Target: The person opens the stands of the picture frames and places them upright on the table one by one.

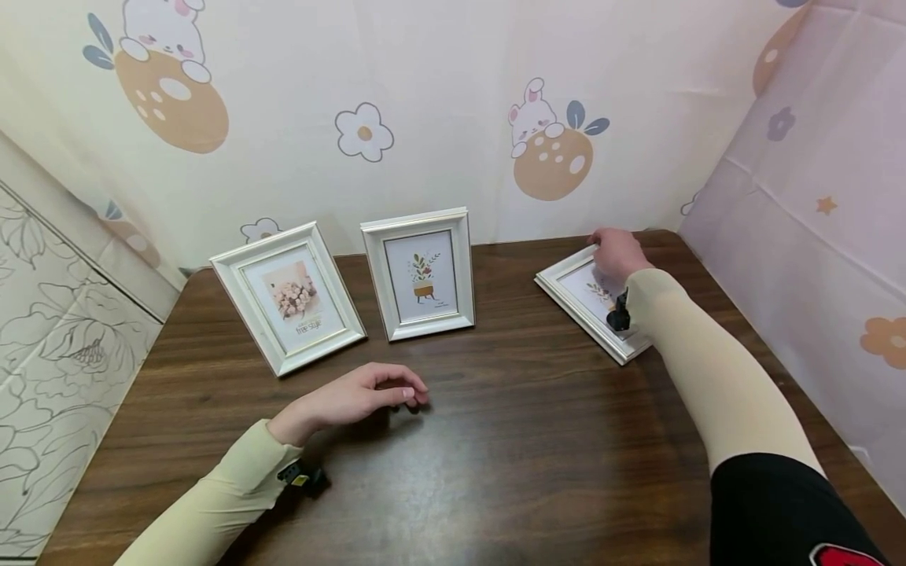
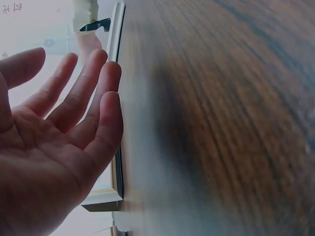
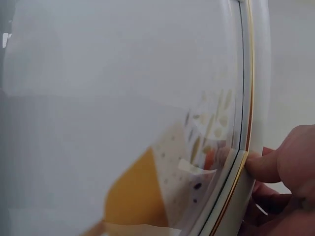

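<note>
At the right of the head view, a white picture frame (image 1: 576, 313) with a potted-plant print tilts far back above the table. My right hand (image 1: 617, 255) grips its upper edge; in the right wrist view the thumb (image 3: 266, 167) presses the gold-lined border (image 3: 241, 172) while other fingers curl behind. The forearm hides part of this frame. My left hand (image 1: 357, 397) is held low over the tabletop with nothing in it, its fingers loosely bent in the left wrist view. Nearest to it stand a picture frame with a flower photo (image 1: 290, 303) and another with a plant print (image 1: 422, 275).
The dark wooden table (image 1: 495, 472) ends against a patterned cloth backdrop (image 1: 439, 102) at the back. A similar cloth (image 1: 814, 259) hangs along the right side, and a panel with flower line drawings (image 1: 64, 354) borders the left.
</note>
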